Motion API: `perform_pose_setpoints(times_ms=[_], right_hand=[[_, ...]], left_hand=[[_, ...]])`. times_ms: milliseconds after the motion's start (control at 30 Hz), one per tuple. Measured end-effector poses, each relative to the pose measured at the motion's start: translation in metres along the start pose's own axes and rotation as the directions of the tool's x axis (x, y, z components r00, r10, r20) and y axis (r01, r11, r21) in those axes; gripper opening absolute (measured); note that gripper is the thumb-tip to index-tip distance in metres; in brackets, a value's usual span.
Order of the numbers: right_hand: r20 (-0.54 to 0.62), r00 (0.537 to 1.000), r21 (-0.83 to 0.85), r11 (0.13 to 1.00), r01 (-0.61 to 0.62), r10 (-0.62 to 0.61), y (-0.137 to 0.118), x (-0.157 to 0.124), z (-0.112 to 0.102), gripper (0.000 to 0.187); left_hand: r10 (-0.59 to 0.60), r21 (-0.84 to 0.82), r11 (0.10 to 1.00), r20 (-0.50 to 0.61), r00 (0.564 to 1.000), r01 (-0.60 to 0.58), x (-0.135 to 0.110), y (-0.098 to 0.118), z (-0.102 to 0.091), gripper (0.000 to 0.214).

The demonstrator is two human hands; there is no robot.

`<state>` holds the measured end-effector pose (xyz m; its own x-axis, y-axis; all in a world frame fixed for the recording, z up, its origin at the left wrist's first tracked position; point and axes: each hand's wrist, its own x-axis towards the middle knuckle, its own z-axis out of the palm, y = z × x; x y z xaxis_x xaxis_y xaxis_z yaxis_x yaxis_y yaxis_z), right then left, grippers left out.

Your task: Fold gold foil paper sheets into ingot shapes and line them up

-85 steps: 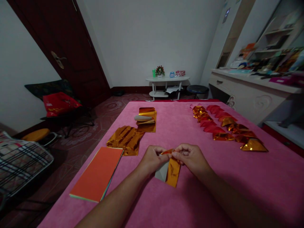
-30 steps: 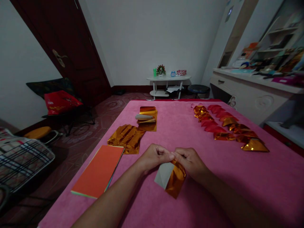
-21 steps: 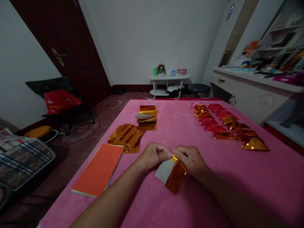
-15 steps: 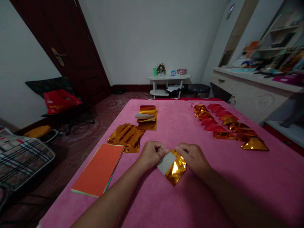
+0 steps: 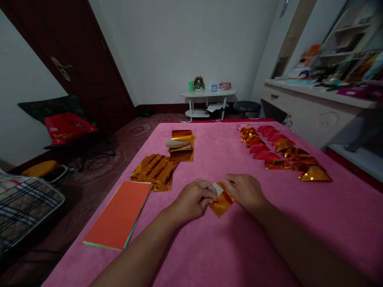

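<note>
A small gold foil paper (image 5: 222,201) with a white underside lies on the pink tablecloth (image 5: 227,247) between my hands. My left hand (image 5: 191,199) is curled, its fingertips pressing the paper's left edge. My right hand (image 5: 243,192) is curled too, pinching the paper's upper right corner. Most of the sheet is hidden under my fingers.
A stack of orange paper (image 5: 119,214) lies at the left, with gold foil sheets (image 5: 154,171) and a folded gold pile with a white roll (image 5: 181,144) beyond. A row of folded red and gold pieces (image 5: 278,153) runs along the right. A white dresser (image 5: 317,115) stands right.
The gold paper has come down from my raised hands onto the cloth and been folded smaller. Both hands now press on it, and the view has shifted slightly right.
</note>
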<state>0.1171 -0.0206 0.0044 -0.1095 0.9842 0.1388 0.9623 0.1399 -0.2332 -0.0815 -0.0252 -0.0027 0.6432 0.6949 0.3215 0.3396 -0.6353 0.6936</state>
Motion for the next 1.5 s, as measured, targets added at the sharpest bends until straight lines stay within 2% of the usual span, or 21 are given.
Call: perform_pose_setpoints(times_ms=[133,233,333,400,567,667,833,933,1100,1333,1500], right_hand=[[-0.081,0.996,0.004,1.000,-0.029,0.029,-0.002,-0.001,-0.001,0.016],[-0.142,0.988,0.037,0.997,0.068,-0.062,-0.005,-0.003,-0.001,0.007],[-0.090,0.974,0.084,0.973,0.216,-0.208,-0.008,-0.005,0.001,0.016],[-0.046,0.962,0.171,0.947,0.271,-0.267,-0.007,-0.008,0.003,0.020],[0.044,0.924,0.491,0.814,0.311,-0.379,0.001,-0.022,-0.003,0.033],[0.084,0.895,0.553,0.767,0.324,-0.439,0.001,-0.030,-0.014,0.038],[0.105,0.927,0.590,0.773,0.233,-0.359,-0.005,-0.034,-0.020,0.021],[0.089,0.935,0.647,0.733,0.208,-0.344,-0.005,-0.033,-0.016,0.013],[0.042,0.945,0.708,0.677,0.200,-0.323,-0.004,-0.031,-0.008,0.011],[0.026,0.979,0.658,0.741,0.134,-0.200,-0.006,-0.031,0.005,0.015],[-0.017,0.988,0.604,0.785,0.134,-0.155,-0.008,-0.030,0.012,0.014]], left_hand=[[0.012,-0.012,1.000,0.070,0.997,-0.011,0.000,-0.004,-0.005,0.028],[-0.010,-0.053,0.998,0.107,0.994,0.016,0.000,-0.004,-0.011,0.029],[0.001,-0.073,0.997,0.143,0.990,0.009,0.000,-0.003,-0.015,0.037],[0.017,-0.078,0.997,0.163,0.986,-0.004,-0.002,-0.001,-0.017,0.043],[0.002,-0.080,0.997,0.189,0.982,0.013,-0.003,0.000,-0.021,0.047],[-0.021,-0.096,0.994,0.218,0.976,0.042,-0.002,0.000,-0.022,0.050],[-0.051,-0.127,0.989,0.229,0.972,0.082,-0.001,0.003,-0.025,0.050],[-0.074,-0.165,0.980,0.236,0.969,0.115,-0.001,0.002,-0.029,0.043],[-0.097,-0.229,0.960,0.266,0.959,0.160,-0.003,-0.003,-0.035,0.033],[-0.135,-0.240,0.948,0.292,0.947,0.209,-0.003,-0.004,-0.036,0.029],[-0.158,-0.264,0.936,0.275,0.948,0.233,0.000,0.000,-0.034,0.014]])
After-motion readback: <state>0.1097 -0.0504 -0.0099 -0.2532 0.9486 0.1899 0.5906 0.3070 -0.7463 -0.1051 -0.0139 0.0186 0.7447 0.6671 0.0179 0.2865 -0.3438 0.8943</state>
